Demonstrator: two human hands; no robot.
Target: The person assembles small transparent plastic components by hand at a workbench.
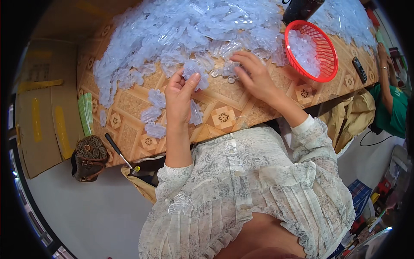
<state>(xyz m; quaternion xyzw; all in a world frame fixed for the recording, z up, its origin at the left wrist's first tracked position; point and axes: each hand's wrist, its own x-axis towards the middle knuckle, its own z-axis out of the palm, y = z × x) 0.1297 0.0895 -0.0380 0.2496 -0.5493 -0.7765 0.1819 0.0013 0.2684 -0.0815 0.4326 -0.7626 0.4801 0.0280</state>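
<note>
My left hand (182, 93) is closed, with the thumb and fingers pinching a clear plastic piece (196, 71) above the table's front part. To its right, my right hand (258, 77) reaches over a little group of small clear round parts (228, 68), its thumb and fingers apart. Whether its fingertips touch them I cannot tell. Two small white rings (231, 80) lie just below that group. Several clear plastic pieces (151, 114) lie to the left of my left wrist, and another piece (196, 113) is on its right.
A large heap of clear plastic pieces (185, 30) covers the table's far side. At right stand a red basket (332, 64) of small clear parts, a dark container (300, 9) and a black phone (359, 70). A screwdriver (118, 151) and brown bag (89, 157) are left. Another person (390, 103) is far right.
</note>
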